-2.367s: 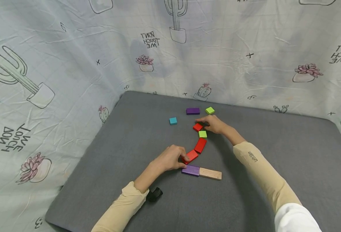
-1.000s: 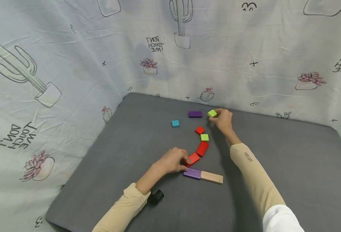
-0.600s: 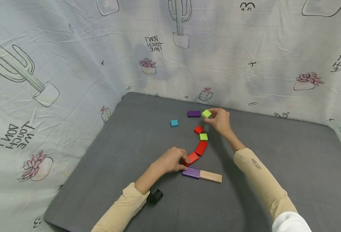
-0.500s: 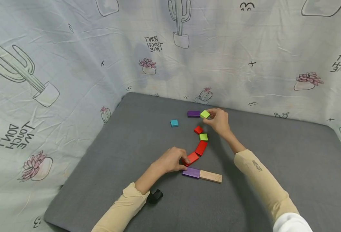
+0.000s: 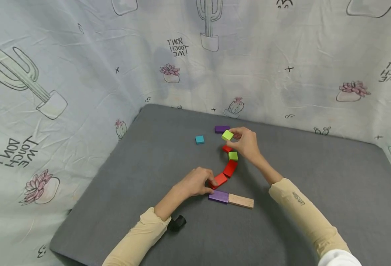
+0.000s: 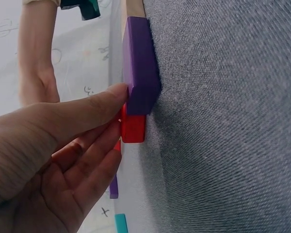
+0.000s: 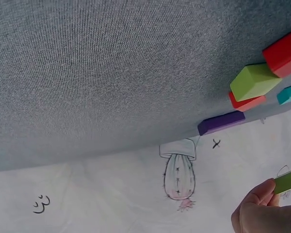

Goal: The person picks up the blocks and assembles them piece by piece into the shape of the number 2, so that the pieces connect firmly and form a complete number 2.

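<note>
My right hand (image 5: 245,142) hovers above the grey mat (image 5: 315,177) and pinches a lime-green block (image 5: 227,135) just over the far end of a curved row of blocks; the right wrist view shows that block (image 7: 287,180) between the fingertips (image 7: 262,194). The row runs from a wooden block (image 5: 241,201) through a purple block (image 5: 218,196), two red blocks (image 5: 219,180) (image 5: 230,168) and a green cube (image 5: 233,156) to a small red cube (image 5: 226,149). My left hand (image 5: 196,181) rests on the mat. Its thumb touches the purple block (image 6: 140,73) and its fingers touch the red block (image 6: 133,128).
A teal cube (image 5: 199,139) and another purple block (image 5: 222,129) lie loose at the back of the mat. Cactus-print cloth (image 5: 82,74) walls the mat on the left and at the back. A black wrist strap (image 5: 178,222) sits by my left sleeve.
My right hand left the small red cube, picked the lime-green block up from the back of the mat and carried it left and nearer, over the row's end. My left hand stayed put.
</note>
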`<state>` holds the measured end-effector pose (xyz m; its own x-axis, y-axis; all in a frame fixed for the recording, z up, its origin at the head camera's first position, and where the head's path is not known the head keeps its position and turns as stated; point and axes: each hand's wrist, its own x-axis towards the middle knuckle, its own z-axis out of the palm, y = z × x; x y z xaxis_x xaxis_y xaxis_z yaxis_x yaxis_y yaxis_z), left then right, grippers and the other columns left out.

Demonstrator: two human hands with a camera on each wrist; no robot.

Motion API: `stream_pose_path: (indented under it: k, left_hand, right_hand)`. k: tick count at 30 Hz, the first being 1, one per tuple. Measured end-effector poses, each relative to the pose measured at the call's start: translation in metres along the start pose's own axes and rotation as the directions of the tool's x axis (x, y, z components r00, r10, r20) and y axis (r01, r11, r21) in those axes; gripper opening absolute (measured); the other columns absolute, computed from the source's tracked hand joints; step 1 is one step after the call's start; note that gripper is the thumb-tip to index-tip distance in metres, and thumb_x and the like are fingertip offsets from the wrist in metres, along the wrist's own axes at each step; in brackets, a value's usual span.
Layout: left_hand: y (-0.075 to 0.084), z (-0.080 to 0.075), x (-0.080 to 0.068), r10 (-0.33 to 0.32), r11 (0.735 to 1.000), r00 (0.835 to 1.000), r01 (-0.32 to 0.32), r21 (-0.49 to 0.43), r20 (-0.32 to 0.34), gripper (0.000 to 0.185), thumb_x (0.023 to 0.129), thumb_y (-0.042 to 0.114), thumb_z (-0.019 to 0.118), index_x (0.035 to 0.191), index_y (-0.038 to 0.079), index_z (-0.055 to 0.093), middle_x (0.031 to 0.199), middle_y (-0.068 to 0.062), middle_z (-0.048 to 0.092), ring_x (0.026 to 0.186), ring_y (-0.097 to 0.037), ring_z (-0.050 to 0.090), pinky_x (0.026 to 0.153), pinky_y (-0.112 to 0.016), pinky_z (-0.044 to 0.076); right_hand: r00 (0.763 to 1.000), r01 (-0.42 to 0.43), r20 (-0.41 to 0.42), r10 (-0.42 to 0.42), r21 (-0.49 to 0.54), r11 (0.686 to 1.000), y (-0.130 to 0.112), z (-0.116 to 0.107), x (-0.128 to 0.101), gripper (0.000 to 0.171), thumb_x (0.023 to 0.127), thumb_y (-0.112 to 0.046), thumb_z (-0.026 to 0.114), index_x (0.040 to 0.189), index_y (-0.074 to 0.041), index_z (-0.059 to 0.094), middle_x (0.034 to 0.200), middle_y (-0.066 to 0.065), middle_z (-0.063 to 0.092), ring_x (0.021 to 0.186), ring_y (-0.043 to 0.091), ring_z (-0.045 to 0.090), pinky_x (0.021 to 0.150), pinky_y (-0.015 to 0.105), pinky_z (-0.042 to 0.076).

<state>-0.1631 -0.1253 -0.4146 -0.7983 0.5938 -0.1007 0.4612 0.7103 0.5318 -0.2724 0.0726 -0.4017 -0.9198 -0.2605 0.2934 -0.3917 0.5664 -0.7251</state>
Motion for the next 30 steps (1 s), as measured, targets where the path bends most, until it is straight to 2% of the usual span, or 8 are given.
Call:
stream_pose_path:
  k: [9,16,23,30]
  left_hand:
    - [-0.001,0.002,-0.001,-0.016,1.0,1.0,0.016,-0.005,0.009,0.018,0.076,0.015,0.083,0.093,0.011,0.078,0.089,0.005,0.067,0.087,-0.012,0.063,0.08,-0.026,0.051]
    - [0.0,0.001,-0.001,-0.026,1.0,1.0,0.026,-0.003,0.016,0.019,0.076,0.015,0.082,0.094,0.012,0.078,0.09,0.005,0.067,0.086,-0.01,0.062,0.08,-0.026,0.051]
    - [0.0,0.001,0.0,-0.023,1.0,1.0,0.023,-0.009,0.017,0.02,0.076,0.016,0.082,0.095,0.011,0.078,0.091,0.004,0.067,0.085,-0.01,0.062,0.08,-0.025,0.051]
    - [0.0,0.0,0.001,-0.027,1.0,0.999,0.027,-0.005,0.019,0.02,0.077,0.016,0.082,0.096,0.012,0.078,0.093,0.004,0.068,0.088,-0.01,0.062,0.083,-0.027,0.05]
  right_hand:
    - [0.999,0.013,0.044,-0.014,0.013,1.0,-0.001,0.005,-0.003,0.035,0.074,-0.001,0.075,0.108,0.006,0.069,0.095,0.021,0.065,0.085,0.035,0.064,0.077,0.045,0.053]
    - [0.995,-0.003,0.101,0.008,-0.049,0.999,-0.002,0.013,0.003,0.033,0.074,-0.003,0.076,0.106,0.004,0.069,0.094,0.02,0.068,0.084,0.032,0.064,0.076,0.043,0.053]
    - [0.987,-0.006,0.158,0.016,-0.066,0.998,0.0,0.021,0.008,0.03,0.076,-0.006,0.078,0.104,0.004,0.071,0.096,0.018,0.07,0.086,0.031,0.065,0.077,0.042,0.053]
    - [0.982,0.008,0.188,0.016,-0.122,0.992,0.005,0.027,0.012,0.03,0.076,-0.009,0.081,0.101,0.005,0.072,0.096,0.02,0.071,0.085,0.033,0.066,0.071,0.04,0.055]
